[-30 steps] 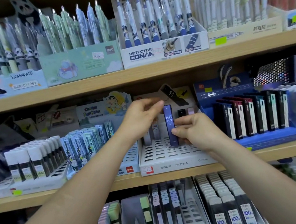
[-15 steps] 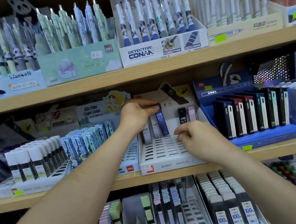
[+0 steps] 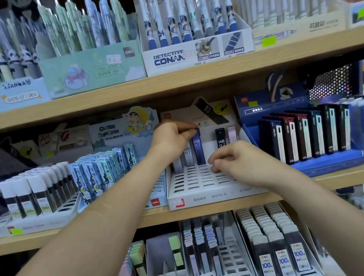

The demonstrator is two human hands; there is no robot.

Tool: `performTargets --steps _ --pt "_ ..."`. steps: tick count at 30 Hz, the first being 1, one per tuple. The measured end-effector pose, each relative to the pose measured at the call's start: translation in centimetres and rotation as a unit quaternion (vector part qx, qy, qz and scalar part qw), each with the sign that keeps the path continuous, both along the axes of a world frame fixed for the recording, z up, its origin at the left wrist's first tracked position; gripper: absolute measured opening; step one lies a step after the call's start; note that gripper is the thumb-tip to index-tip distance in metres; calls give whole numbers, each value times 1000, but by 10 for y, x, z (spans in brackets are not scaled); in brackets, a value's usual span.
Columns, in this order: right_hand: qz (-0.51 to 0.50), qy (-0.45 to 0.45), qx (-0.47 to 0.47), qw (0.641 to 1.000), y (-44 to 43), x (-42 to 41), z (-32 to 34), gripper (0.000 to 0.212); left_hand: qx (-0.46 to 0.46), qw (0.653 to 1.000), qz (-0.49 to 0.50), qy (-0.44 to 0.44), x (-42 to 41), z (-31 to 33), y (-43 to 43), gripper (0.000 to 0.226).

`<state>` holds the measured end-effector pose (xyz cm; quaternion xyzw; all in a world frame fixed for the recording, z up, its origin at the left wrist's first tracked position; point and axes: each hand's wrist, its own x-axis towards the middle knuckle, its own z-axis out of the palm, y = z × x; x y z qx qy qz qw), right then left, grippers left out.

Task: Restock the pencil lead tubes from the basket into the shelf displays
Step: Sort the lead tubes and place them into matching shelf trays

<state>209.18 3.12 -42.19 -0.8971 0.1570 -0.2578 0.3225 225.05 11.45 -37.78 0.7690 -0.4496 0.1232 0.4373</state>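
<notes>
A white slotted display tray (image 3: 194, 181) stands on the middle shelf. My left hand (image 3: 173, 138) pinches the top of a dark blue HB 0.7 lead tube (image 3: 198, 149) that stands upright in the tray's back row. Beside it on the left are two pale tubes (image 3: 187, 154), partly hidden by my hand. To the right stand a black tube (image 3: 220, 137) and a pink tube (image 3: 231, 134). My right hand (image 3: 234, 160) rests on the tray's grid with its fingers curled and nothing visible in it. No basket is in view.
Left of the tray is a cartoon-printed display of light blue tubes (image 3: 103, 165) and white-capped tubes (image 3: 37, 191). A blue display of dark tubes (image 3: 305, 135) stands to the right. Pen boxes (image 3: 192, 25) fill the top shelf. More lead trays (image 3: 273, 244) sit on the shelf below.
The blue tube went from both hands at the tray's middle to the back row, held by my left hand alone. My right hand let go and dropped onto the tray's grid.
</notes>
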Motion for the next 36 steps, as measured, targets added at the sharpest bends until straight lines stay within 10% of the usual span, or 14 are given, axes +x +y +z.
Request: performTargets --steps 9,19,30,36 --pt "72 183 -183 963 3 -15 5 68 60 990 47 -119 -2 0 -4 21" --pt "77 192 -205 957 -2 -14 9 63 165 949 42 -267 2 -8 9 36" --pt "78 -110 -80 988 34 -31 -15 24 -53 993 -23 -104 -50 -66 130 27" --pt "161 -88 -71 980 79 -34 -39 12 42 998 -39 10 -61 -138 194 37"
